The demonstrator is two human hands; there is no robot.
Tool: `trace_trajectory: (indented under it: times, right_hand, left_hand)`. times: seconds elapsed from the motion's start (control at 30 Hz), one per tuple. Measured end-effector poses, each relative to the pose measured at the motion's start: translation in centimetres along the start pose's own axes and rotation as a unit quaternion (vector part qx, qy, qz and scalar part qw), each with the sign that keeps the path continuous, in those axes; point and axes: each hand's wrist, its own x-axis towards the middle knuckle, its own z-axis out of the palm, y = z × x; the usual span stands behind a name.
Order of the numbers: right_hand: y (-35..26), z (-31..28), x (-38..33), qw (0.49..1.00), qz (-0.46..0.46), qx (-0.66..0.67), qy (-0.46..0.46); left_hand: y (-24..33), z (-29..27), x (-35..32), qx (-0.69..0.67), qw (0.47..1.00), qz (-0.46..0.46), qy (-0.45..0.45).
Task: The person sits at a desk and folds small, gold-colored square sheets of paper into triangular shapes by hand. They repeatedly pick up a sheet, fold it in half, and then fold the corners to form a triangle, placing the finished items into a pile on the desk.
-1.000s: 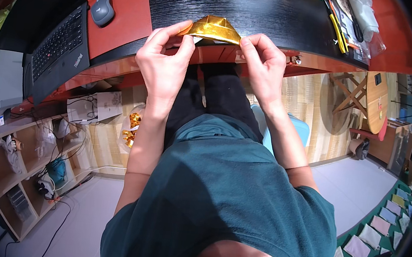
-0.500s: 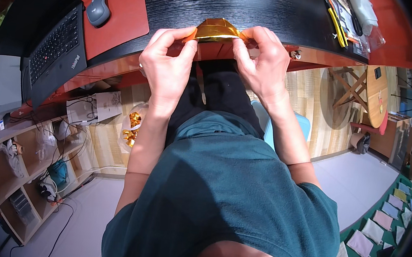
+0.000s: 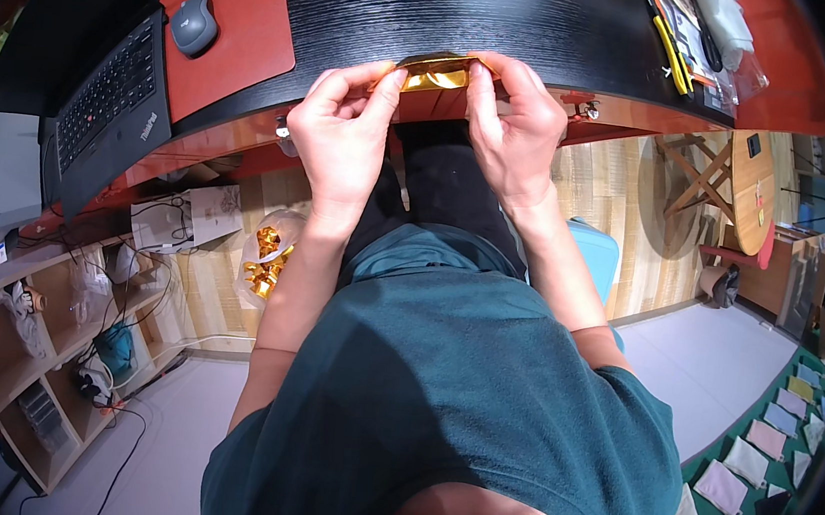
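A shiny sheet of gold foil paper (image 3: pixel 437 78) is stretched between my two hands at the front edge of the black desk (image 3: pixel 399 5). My left hand (image 3: pixel 345 135) pinches its left end between thumb and fingers. At the other end, my right hand (image 3: pixel 515 128) grips it in the same way, the thumb on the near side. The foil looks folded into a narrow, slightly bowed band, with a dark upper edge. How far it runs behind my fingers is hidden.
On the left stand an open laptop (image 3: pixel 113 90) and a grey mouse (image 3: pixel 195 25) on a red mat (image 3: pixel 242 59). Yellow-handled pliers (image 3: pixel 675 59) lie at the far right. Below left, a clear bag (image 3: pixel 254 281) holds gold foil pieces. A blue stool (image 3: pixel 594 256) is beside my legs.
The foil has gone from a raised, folded dome shape to a flatter, narrower band. My hands have drawn slightly closer together and turned a little, still holding both ends.
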Motion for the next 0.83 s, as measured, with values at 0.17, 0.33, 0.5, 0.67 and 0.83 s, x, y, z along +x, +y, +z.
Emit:
trace_trajectory:
  times: [0.17, 0.33, 0.5, 0.67, 0.83]
  right_hand:
    - [-0.2, 0.3, -0.8, 0.999, 0.024, -0.01, -0.028]
    - [-0.4, 0.5, -1.0, 0.998, 0.023, -0.029, -0.042]
    - [-0.8, 1.2, -1.1, 0.993, -0.073, -0.09, -0.023]
    - [-0.1, 0.9, -0.7, 0.991, 0.112, -0.012, -0.073]
    - [1.0, 1.1, 0.2, 1.0, 0.002, 0.013, -0.017]
  left_hand:
    - [-0.4, -0.2, 0.3, 0.117, 0.987, 0.106, 0.023]
    - [-0.6, -0.3, 0.9, 0.22, 0.949, 0.223, 0.047]
    - [0.4, -0.3, 1.3, 0.287, 0.928, 0.231, 0.05]
    - [-0.1, -0.4, 0.9, 0.343, 0.865, 0.366, 0.007]
    - [-1.4, 0.2, 1.9, 0.28, 0.904, 0.32, 0.042]
